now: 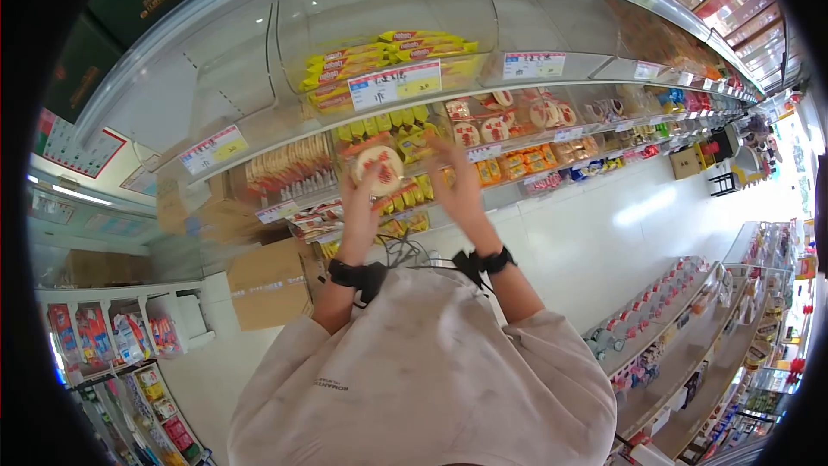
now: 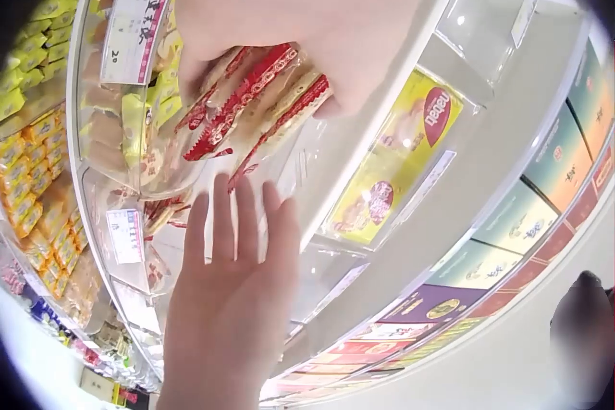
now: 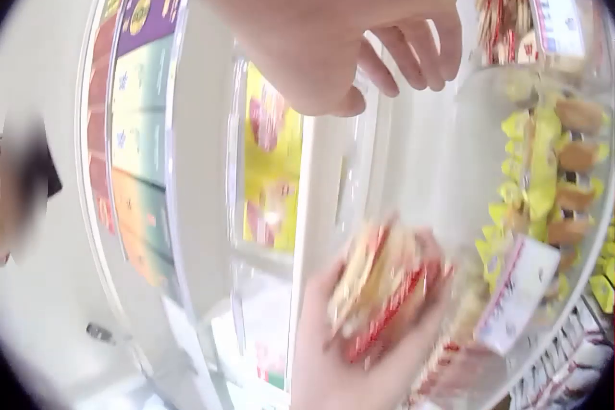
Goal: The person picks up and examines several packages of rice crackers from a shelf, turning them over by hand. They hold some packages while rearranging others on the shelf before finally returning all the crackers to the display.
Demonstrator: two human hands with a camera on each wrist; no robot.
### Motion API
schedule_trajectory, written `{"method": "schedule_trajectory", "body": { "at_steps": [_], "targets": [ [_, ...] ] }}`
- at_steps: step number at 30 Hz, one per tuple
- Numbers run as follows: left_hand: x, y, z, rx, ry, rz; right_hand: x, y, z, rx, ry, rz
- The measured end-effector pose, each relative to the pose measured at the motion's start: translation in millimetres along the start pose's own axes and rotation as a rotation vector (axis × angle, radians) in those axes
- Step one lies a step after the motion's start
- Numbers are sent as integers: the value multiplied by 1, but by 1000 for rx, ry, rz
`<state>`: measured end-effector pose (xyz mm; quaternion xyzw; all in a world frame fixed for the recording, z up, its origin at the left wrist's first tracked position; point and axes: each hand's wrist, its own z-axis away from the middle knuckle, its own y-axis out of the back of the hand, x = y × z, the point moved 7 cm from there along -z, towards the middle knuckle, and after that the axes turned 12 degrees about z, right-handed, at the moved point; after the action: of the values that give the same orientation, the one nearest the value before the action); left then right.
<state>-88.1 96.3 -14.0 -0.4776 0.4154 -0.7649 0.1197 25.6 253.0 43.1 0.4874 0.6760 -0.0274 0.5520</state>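
Note:
My left hand [image 1: 359,211] grips packets of round, pale crackers [image 1: 379,171] in clear wrappers with red print. In the left wrist view, two of these packets [image 2: 259,102] sit side by side between its thumb and fingers. My right hand [image 1: 460,190] is off to the right of them, holding nothing. Its fingers are spread in the left wrist view and loosely bent in the right wrist view. Both hands are over the snack shelf, in front of yellow-wrapped snacks [image 1: 417,143]. More round crackers [image 1: 494,128] in red-printed wrappers lie in the bin to the right.
Yellow wafer packs [image 1: 345,65] stand on the tier above, behind a clear front with price tags [image 1: 395,85]. Upright cracker packets [image 1: 289,164] fill a bin at left. A cardboard box [image 1: 269,285] is on the floor, and another shelf row [image 1: 681,336] stands at right.

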Motion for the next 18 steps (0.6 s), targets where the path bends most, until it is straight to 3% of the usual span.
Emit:
{"method": "schedule_trajectory", "body": {
  "at_steps": [2,4,6,8,10,11,12,14,16,18],
  "targets": [
    [5,3,0,1,-51,53,55,22,-35,48,-143,-99],
    [19,0,5,28,-105,79,116,43,-72,145,-179,131],
    [17,8,0,5,-100,67,202,38,-106,-44,-294,134],
    [20,12,3,-5,-149,47,212,38,-128,90,249,701],
    [26,8,11,8,-166,14,263,13,-138,-158,477,950],
    [26,11,10,2,-171,-12,274,15,-146,-243,246,824],
    [28,14,11,-10,-171,-38,282,16,-144,-329,11,706],
    [41,11,19,-10,-160,-34,242,32,-141,-99,12,708],
    [45,14,19,2,-159,-31,216,49,-128,152,135,734],
    [43,29,15,38,-164,-39,179,64,-109,185,191,675]
  ]
}}
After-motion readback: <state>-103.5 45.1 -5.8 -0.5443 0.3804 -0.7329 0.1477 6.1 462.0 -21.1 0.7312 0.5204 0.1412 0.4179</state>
